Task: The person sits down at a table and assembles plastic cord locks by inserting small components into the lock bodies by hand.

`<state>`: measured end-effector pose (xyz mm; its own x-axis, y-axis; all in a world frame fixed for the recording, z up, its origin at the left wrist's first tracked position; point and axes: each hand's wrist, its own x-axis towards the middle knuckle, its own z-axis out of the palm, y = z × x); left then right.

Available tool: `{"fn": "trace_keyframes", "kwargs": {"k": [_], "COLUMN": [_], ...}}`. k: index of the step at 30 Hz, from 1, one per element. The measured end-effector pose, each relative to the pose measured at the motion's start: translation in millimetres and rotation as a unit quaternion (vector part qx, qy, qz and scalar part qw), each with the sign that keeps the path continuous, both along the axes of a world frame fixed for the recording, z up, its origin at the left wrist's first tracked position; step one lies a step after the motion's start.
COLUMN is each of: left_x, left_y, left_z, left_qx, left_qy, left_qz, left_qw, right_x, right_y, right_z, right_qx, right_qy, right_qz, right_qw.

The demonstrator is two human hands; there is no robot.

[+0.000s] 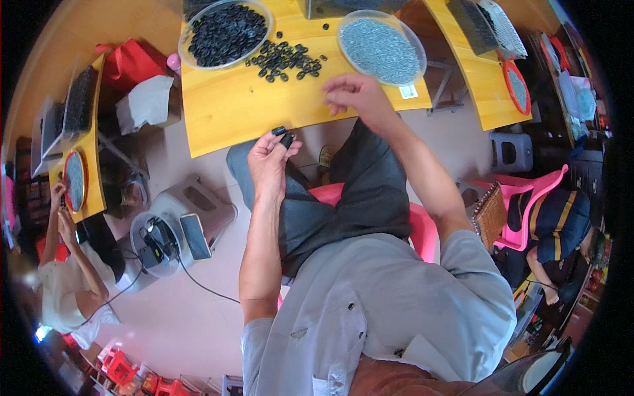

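My left hand (pixel 267 162) is closed in front of the yellow table's near edge, palm turned up. Its fingertips pinch a small black plastic piece (pixel 286 140), and another dark shape lies at the index fingertip, too small to tell whether it is a part or a finger cover. Over the table, at the near side of a round tray of small silvery metal pieces (pixel 381 49), my right hand (pixel 360 98) hangs with bent fingers. Slight blur hides what those fingers hold, if anything. Loose black oval parts (pixel 285 59) lie on the tabletop (pixel 224 109).
A round clear tray (pixel 182 54) heaped with black parts stands at the far left of the table. Two more yellow tables flank mine. At left, a person's hands (pixel 65 221) are near a red-rimmed tray. A phone (pixel 195 236) lies on a grey stool beside a cable-filled tub (pixel 140 231).
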<state>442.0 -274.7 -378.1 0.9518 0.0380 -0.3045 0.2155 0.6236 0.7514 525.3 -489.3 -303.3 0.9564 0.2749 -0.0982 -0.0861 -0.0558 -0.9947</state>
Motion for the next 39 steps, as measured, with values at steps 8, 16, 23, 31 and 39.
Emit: {"fn": "trace_keyframes", "kwargs": {"k": [8, 16, 23, 31, 39], "left_x": [0, -2, -1, -1, -2], "left_y": [1, 0, -1, -1, -1], "left_z": [4, 8, 9, 8, 8], "left_qx": [0.052, 0.081, 0.088, 0.093, 0.158], "left_qy": [-0.004, -0.01, 0.001, -0.004, -0.015], "left_qz": [0.033, 0.037, 0.036, 0.039, 0.04], "left_qw": [0.998, 0.996, 0.995, 0.995, 0.987], "right_x": [-33, -41, -41, -43, -44], "right_y": [53, 63, 64, 63, 62], "right_z": [-32, -38, -39, -42, -44], "right_qx": [0.063, 0.067, 0.078, 0.062, -0.047], "right_qy": [0.058, 0.068, 0.072, 0.078, -0.007], "right_qz": [0.047, 0.024, 0.003, 0.015, 0.033], "right_qw": [0.995, 0.995, 0.994, 0.995, 0.998]}}
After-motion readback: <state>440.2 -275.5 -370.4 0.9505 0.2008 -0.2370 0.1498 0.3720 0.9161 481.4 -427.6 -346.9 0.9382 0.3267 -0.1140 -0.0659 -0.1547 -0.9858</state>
